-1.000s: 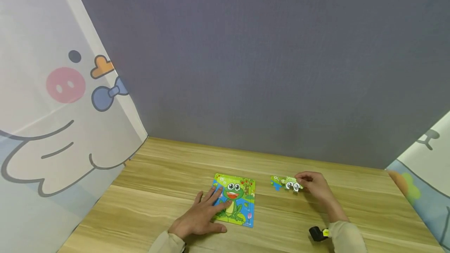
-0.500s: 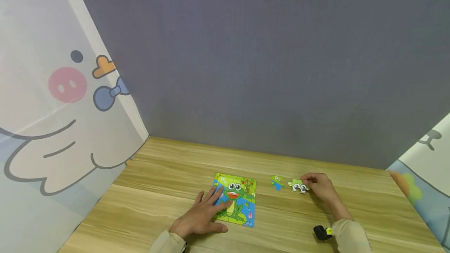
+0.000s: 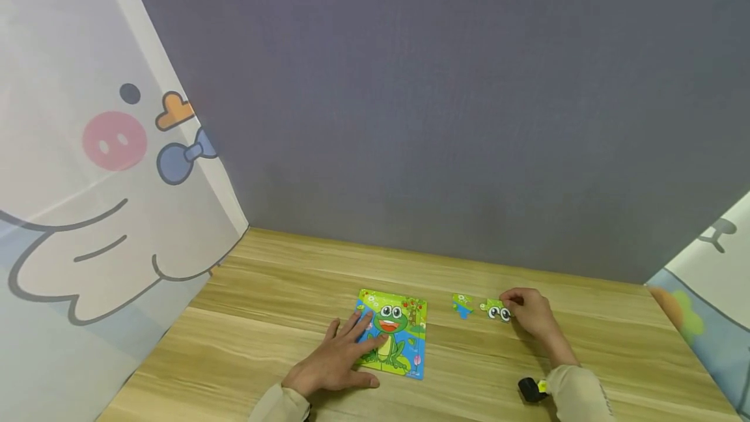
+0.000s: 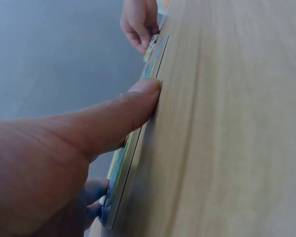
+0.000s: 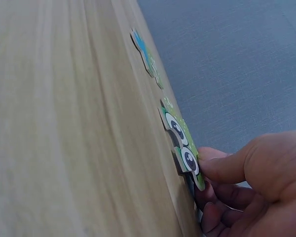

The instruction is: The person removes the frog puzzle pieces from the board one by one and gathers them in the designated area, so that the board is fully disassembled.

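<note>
My left hand (image 3: pixel 334 360) lies with spread fingers on a frog jigsaw puzzle (image 3: pixel 404 324), covering part of its left side. The thumb reaches past the puzzle's near edge in the left wrist view. To the right, my right hand (image 3: pixel 530 314) pinches the right end of a puzzle piece (image 5: pixel 190 160) printed with two big eyes on green, thumb on top. That piece is close over the table, slightly tilted in the right wrist view. Just left of it lies a smaller green and blue puzzle piece (image 3: pixel 463 306), apart from it and touched by neither hand.
A wood-grain table (image 3: pixel 281 305) carries everything. Behind it rises a grey wall panel (image 3: pixel 410 116), with a cartoon-printed curtain (image 3: pixel 70 181) on the left. A small black object (image 3: pixel 530 389) with a yellow tag is beside the right sleeve.
My right hand has drawn the eyed puzzle piece to the right, off the green and blue piece it overlapped, and it now lies lower and flatter. My left hand has stayed put.
</note>
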### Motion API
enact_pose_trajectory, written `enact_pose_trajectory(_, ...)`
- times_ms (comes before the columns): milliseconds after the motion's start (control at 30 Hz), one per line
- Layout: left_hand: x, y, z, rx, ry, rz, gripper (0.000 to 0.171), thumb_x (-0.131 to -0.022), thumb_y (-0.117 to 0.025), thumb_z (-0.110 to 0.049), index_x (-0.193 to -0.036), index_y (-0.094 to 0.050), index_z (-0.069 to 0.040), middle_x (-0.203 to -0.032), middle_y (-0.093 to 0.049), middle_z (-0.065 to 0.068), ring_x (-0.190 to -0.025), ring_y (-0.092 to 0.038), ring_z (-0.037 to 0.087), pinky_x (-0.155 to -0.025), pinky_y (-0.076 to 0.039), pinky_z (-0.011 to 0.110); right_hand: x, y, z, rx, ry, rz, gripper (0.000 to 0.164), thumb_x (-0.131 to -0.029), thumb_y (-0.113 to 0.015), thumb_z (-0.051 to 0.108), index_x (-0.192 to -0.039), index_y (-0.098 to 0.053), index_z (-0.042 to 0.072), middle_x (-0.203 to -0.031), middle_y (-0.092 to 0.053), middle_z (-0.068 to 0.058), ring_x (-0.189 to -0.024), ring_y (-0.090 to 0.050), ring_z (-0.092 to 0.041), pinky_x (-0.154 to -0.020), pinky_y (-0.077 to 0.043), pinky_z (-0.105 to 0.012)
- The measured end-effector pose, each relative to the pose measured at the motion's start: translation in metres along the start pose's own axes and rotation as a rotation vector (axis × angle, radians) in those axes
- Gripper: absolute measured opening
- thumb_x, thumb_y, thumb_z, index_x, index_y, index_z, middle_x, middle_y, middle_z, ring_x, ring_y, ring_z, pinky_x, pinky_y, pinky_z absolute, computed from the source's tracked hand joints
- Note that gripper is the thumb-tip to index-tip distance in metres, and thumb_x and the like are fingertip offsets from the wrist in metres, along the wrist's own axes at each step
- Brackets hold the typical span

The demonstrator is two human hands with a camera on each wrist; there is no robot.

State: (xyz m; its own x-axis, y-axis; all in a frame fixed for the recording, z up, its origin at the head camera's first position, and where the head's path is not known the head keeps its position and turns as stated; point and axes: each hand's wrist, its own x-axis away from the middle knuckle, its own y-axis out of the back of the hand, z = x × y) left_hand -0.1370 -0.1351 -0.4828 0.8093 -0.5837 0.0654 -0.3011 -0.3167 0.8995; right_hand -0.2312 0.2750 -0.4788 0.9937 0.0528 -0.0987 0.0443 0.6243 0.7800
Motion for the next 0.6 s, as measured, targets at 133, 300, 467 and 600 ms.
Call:
enact_pose_trajectory(133, 0.0002, 0.0001, -0.0002, -0.003, -0.001, -0.002, 0.074, -0.089, -0.066, -0.056, -0.153, -0.042, -0.027, -0.168, -0.015, 0.020, -0.155, -0.014, 0.047, -0.115, -0.016, 0.076, -0.0001, -0.0006, -0.0013, 0.004, -0.001, 0.004, 0.014, -0.093, -0.062, 0.001, -0.099, -0.075, 0.000, -0.098, -0.075, -0.019, -0.091, -0.069, -0.031, -0.079, -0.056, -0.046)
enact_pose_trajectory(300, 0.0006, 0.0010, -0.0006, -0.003, -0.004, -0.005, 0.073, -0.089, -0.066, -0.055, -0.153, -0.043, -0.026, -0.168, -0.016, 0.021, -0.154, -0.015, 0.047, -0.114, -0.017, 0.076, -0.0002, 0.0001, -0.0002, 0.003, -0.008, 0.007, 0.013, -0.093, -0.063, 0.002, -0.099, -0.074, 0.000, -0.097, -0.075, -0.018, -0.089, -0.069, -0.030, -0.078, -0.056, -0.046)
enact_pose_trajectory(467, 0.0011, 0.0015, -0.0017, 0.008, 0.000, -0.005, 0.074, -0.089, -0.067, -0.055, -0.153, -0.043, -0.027, -0.168, -0.015, 0.021, -0.155, -0.014, 0.048, -0.114, -0.016, 0.077, -0.0002, 0.0024, 0.0009, 0.009, -0.007, 0.005, 0.014, -0.094, -0.063, 0.003, -0.100, -0.075, 0.000, -0.097, -0.076, -0.016, -0.088, -0.069, -0.026, -0.077, -0.055, -0.042)
enact_pose_trajectory(600, 0.0014, 0.0015, -0.0027, 0.005, 0.004, -0.009, 0.074, -0.088, -0.067, -0.055, -0.153, -0.042, -0.027, -0.168, -0.015, 0.021, -0.154, -0.014, 0.047, -0.115, -0.017, 0.076, 0.0003, 0.0053, 0.0059, 0.013, -0.003, -0.010, 0.016, -0.094, -0.063, 0.006, -0.104, -0.074, 0.000, -0.100, -0.075, -0.018, -0.091, -0.070, -0.029, -0.079, -0.056, -0.042)
